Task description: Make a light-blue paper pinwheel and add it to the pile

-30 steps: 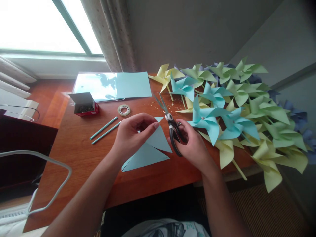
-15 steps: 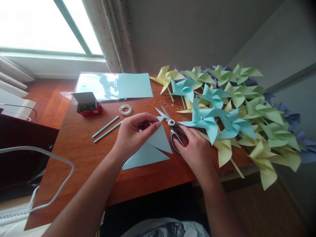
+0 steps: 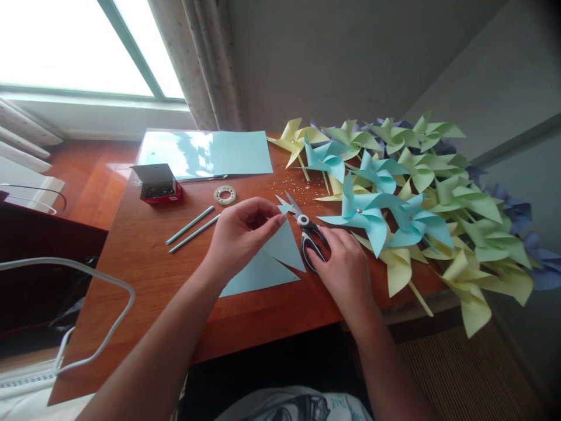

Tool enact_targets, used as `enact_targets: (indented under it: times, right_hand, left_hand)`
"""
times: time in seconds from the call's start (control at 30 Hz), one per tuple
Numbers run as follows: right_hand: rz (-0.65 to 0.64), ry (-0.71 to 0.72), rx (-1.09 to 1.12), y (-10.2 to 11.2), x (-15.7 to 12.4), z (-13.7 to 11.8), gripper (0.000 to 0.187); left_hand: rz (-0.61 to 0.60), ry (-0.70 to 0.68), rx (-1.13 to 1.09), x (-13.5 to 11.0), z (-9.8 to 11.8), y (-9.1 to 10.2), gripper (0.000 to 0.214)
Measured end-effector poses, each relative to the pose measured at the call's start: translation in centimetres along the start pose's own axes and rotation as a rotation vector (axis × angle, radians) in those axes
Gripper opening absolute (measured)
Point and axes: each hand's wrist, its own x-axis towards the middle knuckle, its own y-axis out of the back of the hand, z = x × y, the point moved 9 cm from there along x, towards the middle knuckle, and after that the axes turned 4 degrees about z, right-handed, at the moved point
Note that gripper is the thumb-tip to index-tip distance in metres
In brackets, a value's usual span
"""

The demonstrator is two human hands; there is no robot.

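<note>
My left hand (image 3: 243,234) pinches the upper corners of a light blue cut paper square (image 3: 267,263) that lies on the wooden table (image 3: 144,263). My right hand (image 3: 344,266) rests on the black handles of a pair of scissors (image 3: 307,231), which lie on the table just right of the paper with the blades slightly apart and pointing away from me. A small blue paper scrap (image 3: 284,206) sits by the blade tips.
A heap of yellow, green and blue paper pinwheels (image 3: 407,193) covers the table's right side. At the back lie blue paper sheets (image 3: 239,152), a red box of pins (image 3: 158,186), a tape roll (image 3: 225,194) and two blue straws (image 3: 193,225). A white chair frame (image 3: 87,280) stands left.
My right hand has lowered the scissors from an upright grip down onto the table beside the paper. The left hand has kept its pinch on the paper.
</note>
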Motion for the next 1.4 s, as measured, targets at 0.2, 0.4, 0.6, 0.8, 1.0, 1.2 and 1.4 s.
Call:
enact_targets:
  times: [0.2, 0.4, 0.6, 0.8, 1.0, 1.2, 1.4]
  right_hand:
    - [-0.026, -0.004, 0.011, -0.3, 0.1, 0.3, 0.038]
    - [-0.042, 0.019, 0.014, -0.3, 0.0, 0.3, 0.044]
    - [-0.033, 0.046, 0.023, 1.3, 0.6, -1.1, 0.032]
    - [-0.031, 0.105, 0.571, 2.5, 4.0, -4.4, 0.023]
    - [-0.126, 0.037, 0.881, -0.9, 6.0, -4.7, 0.011]
    - [-0.170, -0.115, 1.015, -2.7, 5.5, -3.0, 0.013]
    - [-0.177, -0.103, 0.978, -2.8, 5.1, -3.2, 0.013]
  left_hand:
    - [0.000, -0.022, -0.001, 0.0, 0.0, 0.0, 0.018]
    - [-0.014, -0.033, 0.018, 0.1, 0.0, 0.1, 0.020]
    - [-0.022, -0.003, -0.020, 0.1, -0.2, -0.1, 0.020]
    - [0.005, 0.009, -0.042, 0.3, -0.6, -0.1, 0.023]
    - [0.022, -0.017, -0.030, 0.4, -0.7, 0.3, 0.021]
    - [0.006, -0.010, 0.029, 0.2, -0.7, 0.0, 0.012]
    - [0.002, -0.062, 0.083, 0.2, -0.7, 0.1, 0.008]
